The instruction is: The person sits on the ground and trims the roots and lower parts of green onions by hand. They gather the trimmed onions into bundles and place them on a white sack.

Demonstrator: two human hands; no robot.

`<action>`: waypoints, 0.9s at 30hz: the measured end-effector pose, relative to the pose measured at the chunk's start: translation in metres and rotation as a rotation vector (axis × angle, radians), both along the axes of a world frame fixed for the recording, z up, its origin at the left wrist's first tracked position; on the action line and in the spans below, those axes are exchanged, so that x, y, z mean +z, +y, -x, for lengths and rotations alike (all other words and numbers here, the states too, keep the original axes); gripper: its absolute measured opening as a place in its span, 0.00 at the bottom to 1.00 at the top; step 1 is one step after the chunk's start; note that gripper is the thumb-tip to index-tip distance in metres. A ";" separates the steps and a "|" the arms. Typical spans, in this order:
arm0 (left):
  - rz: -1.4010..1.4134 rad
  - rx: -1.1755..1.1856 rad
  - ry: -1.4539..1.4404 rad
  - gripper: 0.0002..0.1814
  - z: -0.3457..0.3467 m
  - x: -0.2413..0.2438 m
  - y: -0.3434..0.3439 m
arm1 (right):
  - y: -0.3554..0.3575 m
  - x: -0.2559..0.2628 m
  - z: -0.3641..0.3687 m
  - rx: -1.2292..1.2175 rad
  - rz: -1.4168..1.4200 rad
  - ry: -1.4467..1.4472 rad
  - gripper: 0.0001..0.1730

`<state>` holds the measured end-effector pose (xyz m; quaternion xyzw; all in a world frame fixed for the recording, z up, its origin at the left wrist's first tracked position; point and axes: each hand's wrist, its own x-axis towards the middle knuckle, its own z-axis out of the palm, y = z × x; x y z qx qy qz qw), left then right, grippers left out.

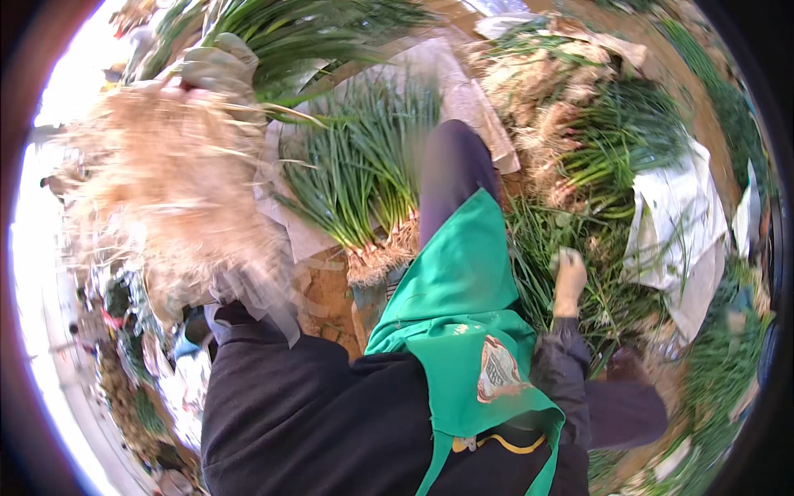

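Note:
At the upper left, my left hand (222,69), apparently gloved, is raised and grips a large bunch of green onions. The bunch's pale, fibrous roots (173,180) face me, blurred, and cover much of my left forearm. Its long green leaves (310,37) fan out to the top right. My right hand (568,279) is low on the right, over loose green leaves (533,260); its fingers look curled, but whether they hold anything is unclear. In front of me a neat row of green onions (366,180) lies with the roots towards me.
A pale sheet (490,136) lies under the onion row. To the right is a heap of rooted green onions (558,124) beside a white plastic sack (676,229). My bent knee (456,155) and green apron (459,266) are close by. More onions (726,384) are at the far right.

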<state>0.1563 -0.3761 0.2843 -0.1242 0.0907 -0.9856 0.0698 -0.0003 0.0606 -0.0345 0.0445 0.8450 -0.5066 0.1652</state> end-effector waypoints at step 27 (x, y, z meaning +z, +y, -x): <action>1.470 0.108 -1.843 0.36 -0.095 -0.430 -0.011 | 0.088 -0.055 -0.056 0.603 -0.748 0.009 0.56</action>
